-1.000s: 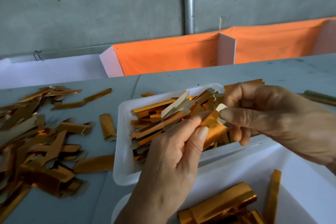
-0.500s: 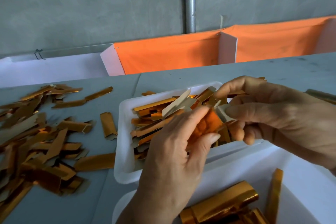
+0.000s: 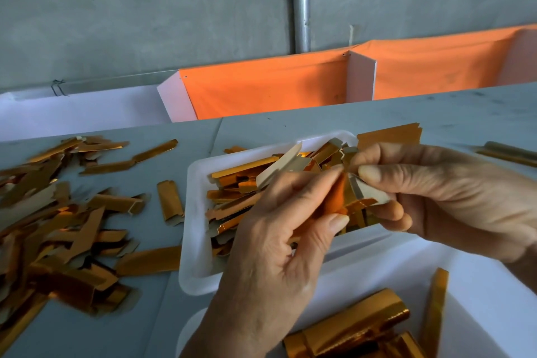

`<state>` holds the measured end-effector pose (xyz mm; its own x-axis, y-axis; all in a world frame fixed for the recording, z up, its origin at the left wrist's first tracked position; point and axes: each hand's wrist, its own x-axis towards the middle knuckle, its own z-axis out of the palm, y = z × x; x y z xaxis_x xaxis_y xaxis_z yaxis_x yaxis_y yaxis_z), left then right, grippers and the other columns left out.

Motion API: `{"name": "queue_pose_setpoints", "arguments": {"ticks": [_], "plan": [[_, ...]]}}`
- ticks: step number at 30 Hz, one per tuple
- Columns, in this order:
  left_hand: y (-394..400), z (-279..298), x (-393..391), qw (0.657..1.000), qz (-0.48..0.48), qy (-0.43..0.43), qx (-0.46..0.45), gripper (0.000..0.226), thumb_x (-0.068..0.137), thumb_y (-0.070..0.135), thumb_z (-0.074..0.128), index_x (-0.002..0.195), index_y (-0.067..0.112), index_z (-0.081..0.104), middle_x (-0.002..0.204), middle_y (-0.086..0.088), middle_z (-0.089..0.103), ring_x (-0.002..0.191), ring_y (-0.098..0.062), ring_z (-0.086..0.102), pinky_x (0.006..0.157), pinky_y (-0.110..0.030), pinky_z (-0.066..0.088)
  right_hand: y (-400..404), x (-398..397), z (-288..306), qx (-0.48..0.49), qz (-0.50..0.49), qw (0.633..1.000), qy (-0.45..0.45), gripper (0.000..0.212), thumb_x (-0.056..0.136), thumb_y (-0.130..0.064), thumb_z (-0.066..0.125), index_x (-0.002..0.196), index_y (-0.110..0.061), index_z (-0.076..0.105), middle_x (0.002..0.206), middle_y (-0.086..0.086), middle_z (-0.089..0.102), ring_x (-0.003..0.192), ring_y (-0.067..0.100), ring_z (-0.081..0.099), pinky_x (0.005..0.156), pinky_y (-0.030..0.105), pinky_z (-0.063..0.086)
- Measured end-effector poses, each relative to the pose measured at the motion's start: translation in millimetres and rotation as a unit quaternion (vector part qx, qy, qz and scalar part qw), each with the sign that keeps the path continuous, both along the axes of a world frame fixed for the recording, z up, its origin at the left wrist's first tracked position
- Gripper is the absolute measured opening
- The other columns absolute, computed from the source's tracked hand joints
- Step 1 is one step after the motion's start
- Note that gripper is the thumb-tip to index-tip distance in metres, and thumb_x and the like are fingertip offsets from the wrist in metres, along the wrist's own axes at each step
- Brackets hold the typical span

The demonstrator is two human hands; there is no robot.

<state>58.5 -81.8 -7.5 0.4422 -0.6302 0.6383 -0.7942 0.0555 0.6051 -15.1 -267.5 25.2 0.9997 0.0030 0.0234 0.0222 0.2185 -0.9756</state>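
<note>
We're looking at a grey table (image 3: 319,122) carrying loose gold strips (image 3: 58,227) left, a white tray (image 3: 191,212) centre, second tray (image 3: 479,285) nearer.

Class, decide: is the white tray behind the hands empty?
No, the white tray holds a heap of gold strips.
</note>
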Motion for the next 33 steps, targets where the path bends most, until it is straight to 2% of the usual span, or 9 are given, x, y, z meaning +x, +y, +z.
{"name": "queue_pose_setpoints", "arguments": {"ticks": [4, 6, 9, 15, 17, 23, 25, 28, 33], "plan": [[-0.7, -1.3, -0.1, 1.000, -0.006, 0.004, -0.001, 0.042, 0.092, 0.029, 0.052, 0.134, 0.021, 0.053, 0.113, 0.015, 0.054, 0.110, -0.005, 0.054, 0.085, -0.006, 0.039, 6.5, -2.6, 8.7, -0.071, -0.018, 0.997, -0.027, 0.017, 0.060, -0.013, 0.082, 0.074, -0.015, 0.071, 0.059, 0.003, 0.058, 0.045, 0.008, 0.052, 0.043, 0.017, 0.046], [-1.2, -2.2, 0.5, 1.000, -0.004, 0.008, 0.001, 0.042, 0.092, 0.030, 0.052, 0.133, 0.022, 0.054, 0.112, 0.017, 0.054, 0.109, -0.006, 0.055, 0.084, -0.007, 0.040, 11.0, -2.7, 10.0, -0.174, -0.068, 0.980, -0.063, 0.021, 0.061, -0.002, 0.079, 0.068, -0.018, 0.069, 0.056, 0.001, 0.058, 0.043, 0.009, 0.052, 0.043, 0.017, 0.045], [-1.0, -3.4, 1.6, 1.000, -0.001, 0.019, 0.003, 0.042, 0.092, 0.033, 0.051, 0.133, 0.024, 0.054, 0.113, 0.018, 0.055, 0.110, -0.007, 0.056, 0.086, -0.008, 0.040, 16.0, -2.2, 9.0, -0.311, -0.132, 0.933, -0.125, 0.006, 0.069, -0.019, 0.064, 0.076, -0.019, 0.064, 0.057, 0.001, 0.062, 0.043, 0.009, 0.055, 0.046, 0.018, 0.046], [-1.2, -4.4, 1.9, 0.997, -0.032, 0.067, -0.009, 0.041, 0.090, 0.032, 0.055, 0.131, 0.024, 0.056, 0.118, 0.014, 0.059, 0.118, -0.009, 0.054, 0.090, -0.011, 0.043, 2.7, -4.7, 11.6, -0.187, -0.006, 0.982, -0.034, 0.028, 0.066, -0.036, 0.080, 0.085, -0.016, 0.073, 0.069, 0.003, 0.067, 0.057, 0.014, 0.063, 0.054, 0.020, 0.051], [-1.1, -4.9, 2.1, 0.997, -0.038, 0.068, -0.007, 0.039, 0.090, 0.030, 0.057, 0.128, 0.024, 0.058, 0.118, 0.014, 0.059, 0.117, -0.010, 0.054, 0.088, -0.011, 0.044, 2.6, -5.3, 11.6, -0.188, -0.007, 0.982, -0.009, 0.023, 0.066, -0.032, 0.079, 0.082, -0.017, 0.074, 0.068, 0.002, 0.068, 0.058, 0.012, 0.063, 0.054, 0.019, 0.051], [-2.8, -6.3, 3.1, 1.000, -0.006, 0.026, 0.007, 0.036, 0.088, 0.029, 0.059, 0.124, 0.027, 0.060, 0.112, 0.018, 0.060, 0.111, -0.004, 0.057, 0.085, -0.008, 0.043, 21.4, -2.8, 8.3, -0.397, -0.166, 0.901, -0.055, 0.003, 0.069, -0.029, 0.066, 0.073, -0.028, 0.067, 0.054, 0.000, 0.063, 0.048, 0.009, 0.059, 0.052, 0.020, 0.049], [-1.9, -7.2, 4.6, 0.999, -0.005, 0.041, -0.003, 0.034, 0.089, 0.030, 0.058, 0.124, 0.029, 0.060, 0.112, 0.017, 0.061, 0.111, -0.007, 0.058, 0.085, -0.009, 0.044, 21.8, -0.2, 4.6, -0.348, -0.167, 0.919, -0.074, 0.003, 0.071, -0.020, 0.067, 0.071, -0.022, 0.065, 0.053, 0.000, 0.060, 0.047, 0.011, 0.056, 0.049, 0.019, 0.046], [-0.9, -8.2, 4.5, 0.996, -0.011, 0.084, -0.020, 0.034, 0.089, 0.035, 0.056, 0.123, 0.037, 0.059, 0.110, 0.015, 0.064, 0.107, -0.010, 0.061, 0.083, -0.012, 0.047, 20.3, 0.5, 1.8, -0.158, -0.097, 0.980, -0.075, 0.011, 0.071, -0.016, 0.070, 0.078, -0.014, 0.062, 0.063, 0.003, 0.057, 0.047, 0.013, 0.053, 0.047, 0.020, 0.045], [0.3, -8.4, 5.3, 0.995, -0.006, 0.090, -0.031, 0.033, 0.091, 0.035, 0.053, 0.124, 0.039, 0.057, 0.109, 0.018, 0.066, 0.107, -0.006, 0.062, 0.084, -0.011, 0.046, 5.9, -0.6, -0.5, -0.040, 0.015, 0.997, -0.067, 0.023, 0.072, -0.019, 0.078, 0.090, -0.010, 0.068, 0.073, 0.014, 0.063, 0.062, 0.018, 0.064, 0.056, 0.023, 0.053]]}}
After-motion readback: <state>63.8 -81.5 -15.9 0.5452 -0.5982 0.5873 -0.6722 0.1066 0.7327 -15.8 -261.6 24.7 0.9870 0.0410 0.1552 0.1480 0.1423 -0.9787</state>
